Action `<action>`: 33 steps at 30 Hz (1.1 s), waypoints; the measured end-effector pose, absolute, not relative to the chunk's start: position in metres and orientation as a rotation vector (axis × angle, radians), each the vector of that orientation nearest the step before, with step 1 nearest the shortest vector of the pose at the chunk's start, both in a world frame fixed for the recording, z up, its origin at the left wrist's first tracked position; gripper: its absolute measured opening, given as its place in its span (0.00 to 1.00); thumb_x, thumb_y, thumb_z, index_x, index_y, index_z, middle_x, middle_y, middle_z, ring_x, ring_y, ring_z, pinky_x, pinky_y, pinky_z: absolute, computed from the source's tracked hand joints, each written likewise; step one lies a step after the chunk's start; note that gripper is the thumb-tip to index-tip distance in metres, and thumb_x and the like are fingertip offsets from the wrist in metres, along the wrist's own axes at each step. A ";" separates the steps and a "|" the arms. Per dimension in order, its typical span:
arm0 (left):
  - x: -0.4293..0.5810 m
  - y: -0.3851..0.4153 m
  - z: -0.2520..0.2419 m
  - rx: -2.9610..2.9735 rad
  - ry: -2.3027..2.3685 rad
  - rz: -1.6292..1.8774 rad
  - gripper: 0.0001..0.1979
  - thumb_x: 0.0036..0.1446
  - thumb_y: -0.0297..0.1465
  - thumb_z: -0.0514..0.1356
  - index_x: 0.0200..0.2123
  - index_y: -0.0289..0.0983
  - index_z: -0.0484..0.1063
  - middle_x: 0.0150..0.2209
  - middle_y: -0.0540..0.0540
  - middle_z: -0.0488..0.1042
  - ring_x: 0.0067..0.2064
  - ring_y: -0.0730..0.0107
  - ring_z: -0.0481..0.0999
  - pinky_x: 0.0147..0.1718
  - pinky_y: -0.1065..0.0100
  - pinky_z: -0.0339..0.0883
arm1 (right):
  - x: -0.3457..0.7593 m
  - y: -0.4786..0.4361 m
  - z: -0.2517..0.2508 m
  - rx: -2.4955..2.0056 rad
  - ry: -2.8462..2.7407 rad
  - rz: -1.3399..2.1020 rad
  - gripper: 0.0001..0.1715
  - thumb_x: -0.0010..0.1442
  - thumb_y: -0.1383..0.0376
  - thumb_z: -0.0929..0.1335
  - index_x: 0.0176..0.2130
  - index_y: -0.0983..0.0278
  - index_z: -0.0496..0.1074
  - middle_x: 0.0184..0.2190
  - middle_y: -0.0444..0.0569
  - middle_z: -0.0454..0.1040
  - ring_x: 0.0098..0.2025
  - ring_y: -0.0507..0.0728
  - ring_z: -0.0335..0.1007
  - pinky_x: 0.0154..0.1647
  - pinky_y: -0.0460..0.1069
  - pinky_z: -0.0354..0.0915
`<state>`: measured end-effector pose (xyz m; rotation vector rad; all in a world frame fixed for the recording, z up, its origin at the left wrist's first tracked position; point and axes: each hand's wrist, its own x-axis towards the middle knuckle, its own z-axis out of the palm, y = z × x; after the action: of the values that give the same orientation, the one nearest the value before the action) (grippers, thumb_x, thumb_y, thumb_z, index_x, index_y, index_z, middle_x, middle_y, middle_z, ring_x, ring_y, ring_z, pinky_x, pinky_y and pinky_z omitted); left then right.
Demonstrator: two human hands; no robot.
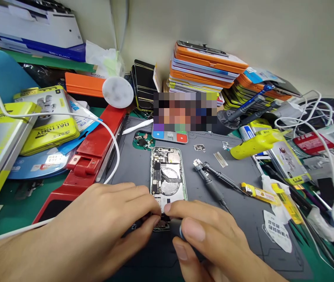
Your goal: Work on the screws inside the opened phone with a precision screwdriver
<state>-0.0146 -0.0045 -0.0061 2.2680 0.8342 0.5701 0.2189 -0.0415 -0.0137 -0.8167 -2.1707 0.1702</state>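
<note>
At base of phone (168, 176), left hand (96, 227) pinched, right hand (211, 243) clasping tool (181, 230)

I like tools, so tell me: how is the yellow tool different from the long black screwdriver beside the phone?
The yellow tool is thick and bright; the long black screwdriver is thin and dark. The yellow tool lies at the grey mat's far right edge, the long black screwdriver close beside the open phone. Both lie flat, unheld; the right hand grips a different dark tool.
</note>
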 end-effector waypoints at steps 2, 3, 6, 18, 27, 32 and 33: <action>-0.015 -0.004 -0.005 2.269 0.835 0.576 0.10 0.70 0.22 0.59 0.36 0.41 0.74 0.32 0.55 0.79 0.29 0.71 0.77 0.26 0.72 0.66 | 0.219 -0.040 -0.014 -0.798 -2.169 0.137 0.19 0.68 0.77 0.66 0.55 0.66 0.76 0.44 0.53 0.88 0.41 0.55 0.89 0.38 0.48 0.84; -0.015 -0.004 -0.005 2.269 0.838 0.576 0.10 0.70 0.22 0.59 0.37 0.41 0.74 0.32 0.55 0.80 0.29 0.71 0.78 0.27 0.72 0.66 | 0.219 -0.039 -0.014 -0.783 -2.174 0.129 0.18 0.69 0.77 0.66 0.54 0.66 0.76 0.44 0.53 0.88 0.41 0.55 0.89 0.39 0.48 0.84; -0.016 -0.006 -0.006 2.283 0.858 0.554 0.10 0.70 0.22 0.60 0.37 0.41 0.76 0.33 0.54 0.81 0.30 0.70 0.79 0.27 0.71 0.67 | 0.221 -0.037 -0.011 -0.750 -2.203 0.138 0.12 0.73 0.74 0.66 0.54 0.67 0.75 0.42 0.53 0.88 0.41 0.54 0.88 0.41 0.48 0.84; -0.017 -0.004 -0.005 2.281 0.837 0.496 0.08 0.71 0.23 0.62 0.42 0.40 0.80 0.36 0.53 0.83 0.33 0.70 0.81 0.29 0.71 0.69 | 0.227 -0.036 -0.010 -0.700 -2.246 0.131 0.16 0.82 0.63 0.61 0.56 0.67 0.76 0.34 0.51 0.82 0.36 0.56 0.85 0.36 0.50 0.83; -0.018 -0.006 -0.005 2.288 0.839 0.499 0.08 0.73 0.26 0.61 0.42 0.41 0.80 0.36 0.54 0.83 0.34 0.70 0.82 0.30 0.71 0.70 | 0.235 -0.036 0.002 -0.724 -2.280 0.215 0.23 0.83 0.58 0.61 0.59 0.67 0.79 0.39 0.54 0.85 0.41 0.58 0.87 0.45 0.51 0.85; -0.017 -0.005 -0.005 2.299 0.831 0.531 0.08 0.73 0.25 0.60 0.41 0.42 0.78 0.35 0.55 0.82 0.32 0.71 0.80 0.28 0.71 0.68 | 0.238 -0.036 0.002 -0.754 -2.299 0.198 0.24 0.82 0.57 0.61 0.61 0.66 0.78 0.42 0.56 0.86 0.47 0.60 0.88 0.46 0.53 0.86; -0.016 -0.005 -0.006 2.299 0.833 0.538 0.08 0.73 0.25 0.61 0.41 0.42 0.78 0.34 0.55 0.82 0.31 0.71 0.80 0.27 0.71 0.67 | 0.238 -0.036 0.002 -0.757 -2.296 0.192 0.24 0.83 0.57 0.61 0.61 0.66 0.78 0.42 0.56 0.86 0.47 0.60 0.88 0.46 0.54 0.86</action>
<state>-0.0164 -0.0049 -0.0057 2.2987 0.8333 0.5381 0.2385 -0.0360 0.0019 -0.7570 -2.2962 0.1916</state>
